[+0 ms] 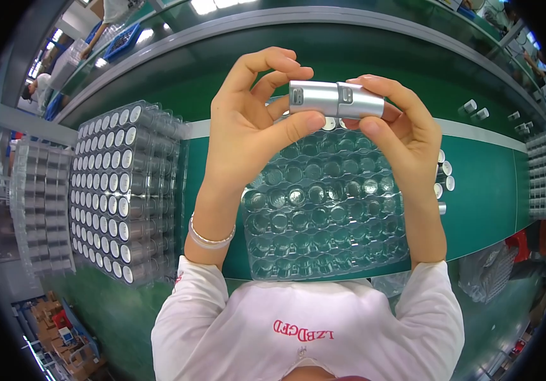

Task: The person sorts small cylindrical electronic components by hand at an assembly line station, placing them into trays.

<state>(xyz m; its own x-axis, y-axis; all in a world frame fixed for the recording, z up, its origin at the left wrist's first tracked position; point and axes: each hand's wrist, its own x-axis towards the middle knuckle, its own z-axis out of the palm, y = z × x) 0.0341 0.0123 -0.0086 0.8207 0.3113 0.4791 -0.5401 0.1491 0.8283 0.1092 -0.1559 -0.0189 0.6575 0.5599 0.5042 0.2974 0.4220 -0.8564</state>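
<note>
A shiny silver cylinder (pixel 323 100) lies level between my hands, raised above the bench. A seam crosses its middle, and each half bears a small dark slot; I cannot tell if it is one piece or two set end to end. My left hand (pixel 247 120) grips the left half, thumb below and fingers behind and above. The right half is pinched by my right hand (pixel 406 120) between thumb and fingers. Below my hands sits a clear plastic tray (pixel 323 244) with rows of round pockets; a few white-ended cylinders (pixel 330 124) show at its far edge.
To the left stand stacked clear trays (pixel 120 190) full of white-ended cylinders, with another stack (pixel 41 203) beyond. Loose cylinders (pixel 445 171) lie beside my right forearm, more (pixel 476 109) farther right. A metal rail (pixel 323 16) spans the back; other people work beyond it.
</note>
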